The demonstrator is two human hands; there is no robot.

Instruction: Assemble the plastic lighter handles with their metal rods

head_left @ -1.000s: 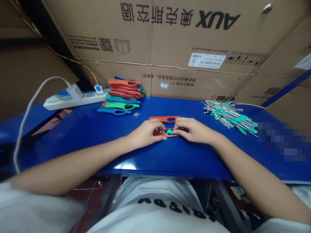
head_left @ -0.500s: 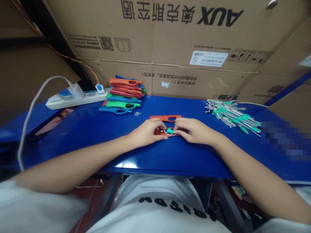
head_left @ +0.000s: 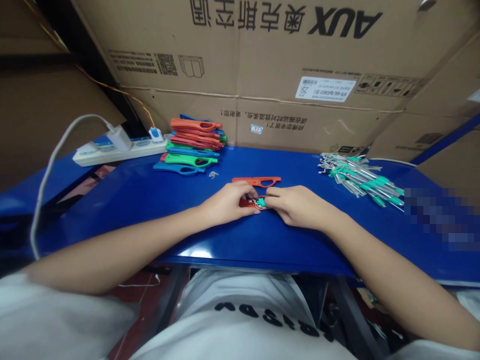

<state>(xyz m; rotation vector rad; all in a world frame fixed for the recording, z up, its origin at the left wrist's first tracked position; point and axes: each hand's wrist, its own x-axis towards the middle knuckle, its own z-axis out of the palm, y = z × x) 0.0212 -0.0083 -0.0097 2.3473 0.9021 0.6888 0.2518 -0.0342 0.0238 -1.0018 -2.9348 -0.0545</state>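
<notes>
Low on the blue table lies an orange lighter shell half [head_left: 245,203], inner side up, with a green plastic part [head_left: 261,202] and thin white wires in it. My left hand [head_left: 234,201] is closed around its left end, thumb on the near edge and fingers on the far one. At the other end my right hand [head_left: 290,204] has its fingers pressed together over the shell and the green part; they hide what is between them. Just beyond my fingers rests a second orange shell half [head_left: 247,181], touched by neither hand as far as I can see.
A stack of orange, green and blue shells [head_left: 195,142] stands at the back left, beside a white power strip [head_left: 120,152]. Small metal pieces [head_left: 213,175] lie near it. Several metal rods with green parts [head_left: 360,177] are heaped at right. A cardboard wall [head_left: 240,75] closes the back.
My right hand has turned over the right end of the shell, its fingers drawn together and covering more of the green part. The left hand keeps its hold.
</notes>
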